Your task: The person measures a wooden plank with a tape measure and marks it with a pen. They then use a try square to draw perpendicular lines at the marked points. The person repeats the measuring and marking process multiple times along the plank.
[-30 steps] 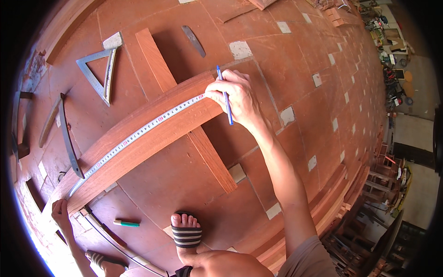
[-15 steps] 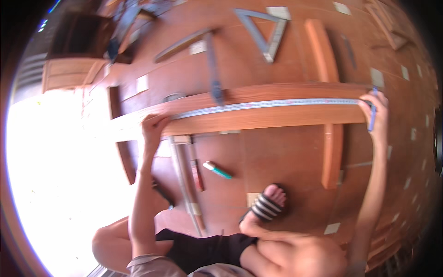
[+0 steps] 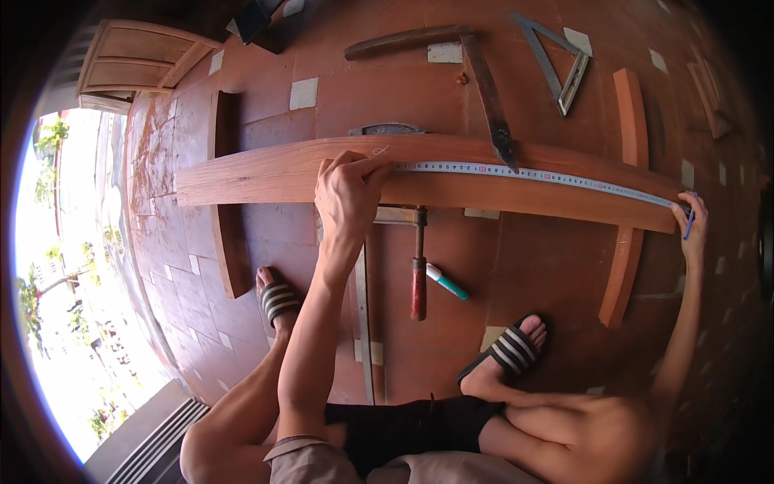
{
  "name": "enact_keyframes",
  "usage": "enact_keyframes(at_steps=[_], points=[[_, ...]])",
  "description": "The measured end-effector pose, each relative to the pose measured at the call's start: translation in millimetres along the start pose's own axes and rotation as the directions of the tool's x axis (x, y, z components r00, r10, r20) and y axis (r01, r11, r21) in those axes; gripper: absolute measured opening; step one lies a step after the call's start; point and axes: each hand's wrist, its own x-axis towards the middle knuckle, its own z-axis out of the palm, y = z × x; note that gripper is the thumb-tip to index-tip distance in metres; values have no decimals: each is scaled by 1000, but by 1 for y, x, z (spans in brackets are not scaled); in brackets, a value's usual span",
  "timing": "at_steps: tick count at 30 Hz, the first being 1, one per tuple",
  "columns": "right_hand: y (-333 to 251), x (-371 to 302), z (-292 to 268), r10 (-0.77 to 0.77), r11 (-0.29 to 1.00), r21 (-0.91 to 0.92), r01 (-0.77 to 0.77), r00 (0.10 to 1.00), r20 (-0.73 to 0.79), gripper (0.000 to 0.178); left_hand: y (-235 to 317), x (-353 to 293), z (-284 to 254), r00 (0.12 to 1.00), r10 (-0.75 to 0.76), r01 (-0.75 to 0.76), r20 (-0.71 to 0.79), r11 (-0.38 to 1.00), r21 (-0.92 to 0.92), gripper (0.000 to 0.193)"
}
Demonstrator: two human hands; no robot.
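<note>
A long reddish wooden board [image 3: 266, 176] lies crosswise before me, raised on two wooden blocks. Along its top stretches a tape measure [image 3: 556, 177], its blade lying near the board's middle line. My left hand [image 3: 348, 198] is closed at the tape's left end, fingers bent and pressing on the wood; what sits under the palm is hidden. At the board's right end my right hand [image 3: 693, 222] pinches the other end of the tape. A blue pen [image 3: 689, 225] is also held in that hand. Just right of my left fingers, a small pale mark shows on the board.
A clamp with a red handle [image 3: 418, 286] sits at the board, near a green-and-white marker [image 3: 447, 281]. Beyond lie an L-shaped wooden square [image 3: 492, 97] and a metal triangle square [image 3: 571, 81]. The left block [image 3: 232, 258] and right block [image 3: 622, 274] jut out.
The head view has shifted, so the board and tools appear farther right, and the picture is sharper and darker. Both hands remain at the tape's ends.
</note>
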Motion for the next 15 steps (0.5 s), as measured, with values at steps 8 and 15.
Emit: enact_keyframes(at_steps=[8,15], points=[[0,1,0,-42,999,32,43,999,-11,29,1,-3,2,999,21,-21,-35,1000,15,19],[-24,-9,-1,-150,985,-105,136,979,-140,24,-1,-3,-1,999,35,-36,12,996,79,18]])
